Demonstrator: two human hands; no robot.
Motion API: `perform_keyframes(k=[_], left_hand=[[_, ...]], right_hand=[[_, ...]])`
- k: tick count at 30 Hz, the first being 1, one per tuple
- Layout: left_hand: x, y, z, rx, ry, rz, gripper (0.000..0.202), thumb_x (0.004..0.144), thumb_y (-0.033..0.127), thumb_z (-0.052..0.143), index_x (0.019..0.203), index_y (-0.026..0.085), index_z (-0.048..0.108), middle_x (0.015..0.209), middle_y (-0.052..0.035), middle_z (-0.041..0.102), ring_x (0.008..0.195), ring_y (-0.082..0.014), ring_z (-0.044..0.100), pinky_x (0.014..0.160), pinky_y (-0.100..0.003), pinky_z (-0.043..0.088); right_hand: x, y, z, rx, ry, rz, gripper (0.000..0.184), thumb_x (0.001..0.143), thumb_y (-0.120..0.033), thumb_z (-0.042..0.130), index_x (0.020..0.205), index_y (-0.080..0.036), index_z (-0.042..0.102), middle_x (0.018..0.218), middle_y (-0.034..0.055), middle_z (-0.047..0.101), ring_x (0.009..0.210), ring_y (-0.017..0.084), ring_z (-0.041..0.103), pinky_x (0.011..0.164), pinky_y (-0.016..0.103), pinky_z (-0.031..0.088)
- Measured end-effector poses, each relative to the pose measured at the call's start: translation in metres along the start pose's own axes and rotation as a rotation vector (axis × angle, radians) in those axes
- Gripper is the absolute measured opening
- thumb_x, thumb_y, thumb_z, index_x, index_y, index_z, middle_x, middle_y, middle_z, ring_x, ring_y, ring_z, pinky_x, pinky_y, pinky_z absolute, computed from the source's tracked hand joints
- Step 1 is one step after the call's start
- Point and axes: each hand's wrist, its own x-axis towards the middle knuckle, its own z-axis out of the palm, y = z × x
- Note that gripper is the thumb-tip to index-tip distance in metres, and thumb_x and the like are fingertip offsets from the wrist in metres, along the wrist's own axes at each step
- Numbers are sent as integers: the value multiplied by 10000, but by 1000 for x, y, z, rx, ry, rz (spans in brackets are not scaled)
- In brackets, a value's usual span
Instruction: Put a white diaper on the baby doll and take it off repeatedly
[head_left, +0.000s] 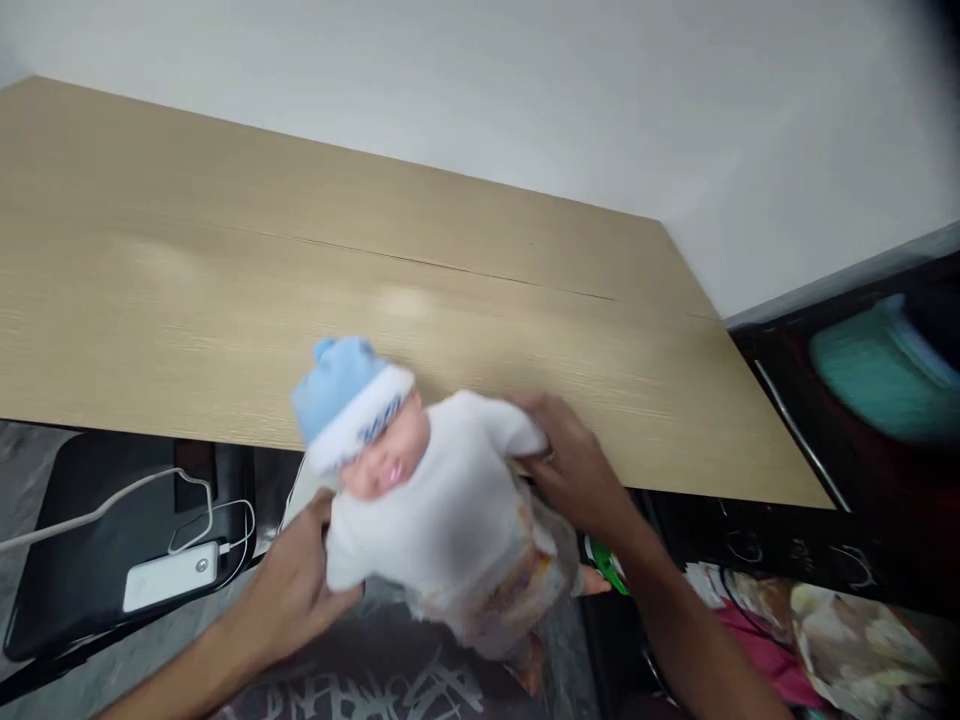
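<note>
A baby doll [442, 490] in a blue and white knit cap [349, 395] and a white top lies tilted over the near edge of the table, its head toward the left. Around its lower body is a clear, crinkled plastic or diaper-like covering [517, 590], too blurred to tell which. My left hand [296, 575] is closed on the doll's sleeve at the lower left. At the other sleeve, my right hand [566, 455] is closed too, its fingers partly hidden behind the cloth. The doll's bare feet show at the bottom.
The wooden table [450, 240] has a long crack and meets a pale wall [465, 80]. Below its left edge, a white power bank [171, 577] with a cable lies on a black seat [82, 540]. Bags and cloths [847, 630] fill the lower right, with a teal item [877, 370] above.
</note>
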Motion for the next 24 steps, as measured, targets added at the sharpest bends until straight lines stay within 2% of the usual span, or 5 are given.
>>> perform_keyframes(k=[2, 5, 14, 19, 24], left_hand=[[-59, -21, 25, 27, -4, 0, 442, 898, 403, 800, 1288, 254, 655, 1127, -111, 817, 947, -367, 812, 793, -468, 653], [-106, -45, 38, 42, -71, -109, 396, 888, 342, 788, 1247, 264, 642, 1086, -92, 832, 945, -354, 835, 781, -442, 673], [-111, -47, 24, 2, -260, -309, 459, 942, 382, 697, 1337, 231, 521, 1121, -108, 821, 1020, -366, 840, 840, -435, 654], [-112, -55, 28, 50, -278, -261, 494, 1080, 551, 646, 1418, 209, 535, 1241, -167, 820, 1083, -370, 829, 911, -462, 641], [-104, -41, 17, 361, -47, -155, 658, 1054, 823, 607, 1276, 204, 626, 1250, -162, 766, 1121, -422, 741, 983, -588, 577]], right_hand=[[-41, -24, 17, 21, -117, 59, 470, 963, -125, 631, 1393, -303, 699, 1322, 69, 783, 1226, 325, 694, 1071, 465, 501], [-78, -44, 55, 73, -221, 135, 524, 894, -41, 607, 1346, -288, 707, 1337, 61, 775, 1232, 309, 677, 1101, 462, 472], [-98, -6, 178, 145, -131, 295, 517, 934, -117, 666, 1433, -232, 738, 1401, 122, 790, 1320, 343, 714, 1166, 474, 570], [-110, 20, 190, 227, -94, 320, 404, 1027, -278, 736, 1428, -263, 785, 1455, 112, 793, 1399, 340, 728, 1240, 483, 568], [-143, 22, 168, 339, -27, 340, 353, 1025, -413, 773, 1340, -256, 808, 1362, 110, 814, 1283, 303, 763, 1170, 485, 590]])
